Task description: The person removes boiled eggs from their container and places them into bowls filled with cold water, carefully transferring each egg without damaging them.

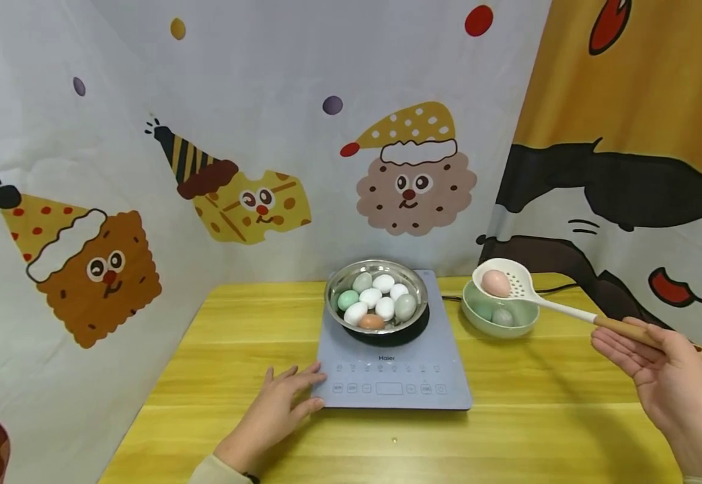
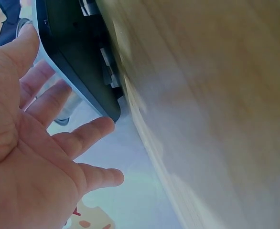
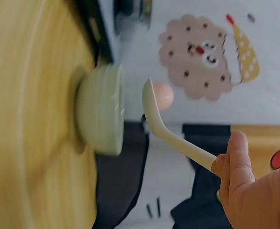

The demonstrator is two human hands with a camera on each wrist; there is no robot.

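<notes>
My right hand (image 1: 684, 383) holds a white slotted spoon (image 1: 523, 286) by its wooden handle (image 1: 632, 331). A pinkish egg (image 1: 496, 283) lies in the spoon's bowl, above a pale green bowl (image 1: 496, 326). Inside that bowl are a greyish egg (image 1: 502, 316) and a greenish one (image 1: 481, 310). In the right wrist view the spoon (image 3: 152, 107) is apart from the green bowl (image 3: 99, 109). My left hand (image 1: 278, 410), fingers extended, touches the left edge of an induction cooker (image 1: 357, 353); the left wrist view shows its dark underside (image 2: 78, 57).
On the cooker stands a steel pan (image 1: 332, 306) with several white, greenish, grey and brown eggs (image 1: 371, 297). A black cord (image 1: 557, 288) runs behind the green bowl. The wooden table (image 1: 218, 363) meets a printed cloth backdrop (image 1: 302, 255) behind and to the left.
</notes>
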